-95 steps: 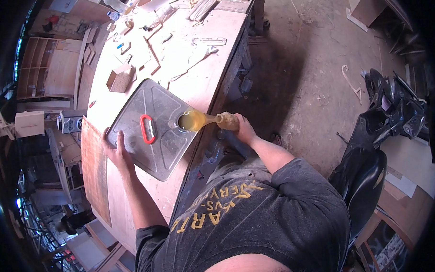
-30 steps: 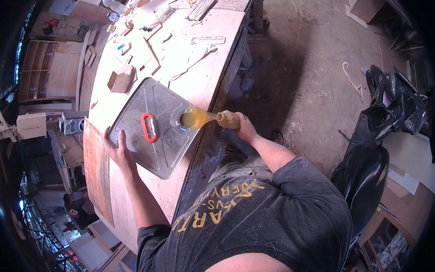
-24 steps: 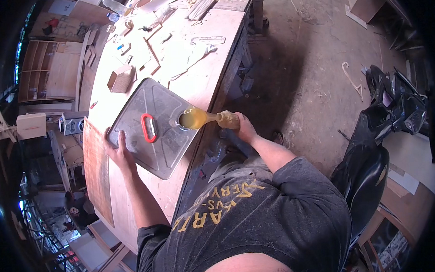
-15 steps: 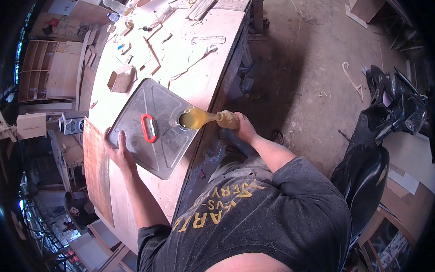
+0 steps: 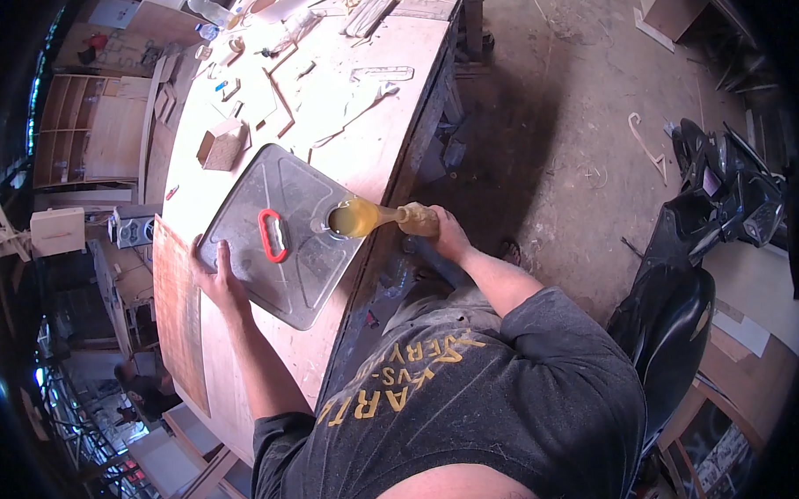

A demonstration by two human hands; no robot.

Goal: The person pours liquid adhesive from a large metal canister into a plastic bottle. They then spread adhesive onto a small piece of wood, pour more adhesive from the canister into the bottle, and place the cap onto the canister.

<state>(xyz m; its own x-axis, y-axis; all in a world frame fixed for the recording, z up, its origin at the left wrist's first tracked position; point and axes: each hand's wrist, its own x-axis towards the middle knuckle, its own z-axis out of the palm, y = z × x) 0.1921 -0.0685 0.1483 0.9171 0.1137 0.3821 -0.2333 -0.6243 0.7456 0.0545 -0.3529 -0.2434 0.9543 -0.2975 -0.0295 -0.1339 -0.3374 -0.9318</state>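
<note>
A grey square metal can (image 5: 303, 262) with a red handle (image 5: 266, 236) rests on the wooden table. My left hand (image 5: 219, 275) lies at its left edge, thumb on the top and fingers over the side, holding it. In my right hand (image 5: 449, 234) is the end of a pale, rough-looking bottle (image 5: 419, 221), held sideways at the table's edge. Its other end meets a yellowish funnel (image 5: 356, 218) that sits at the can's round opening. Yellowish liquid shows inside the funnel's mouth. The can's opening is mostly hidden by the funnel.
On the table (image 5: 387, 144) are a small wooden box (image 5: 222, 145), wood strips, crumpled plastic and a clear bottle (image 5: 211, 10). A black motorcycle (image 5: 665, 302) stands at the right. Another person (image 5: 149, 390) is in the dim area at the lower left.
Both hands, the can and the funnel have hardly moved. The person at the lower left has shifted position slightly.
</note>
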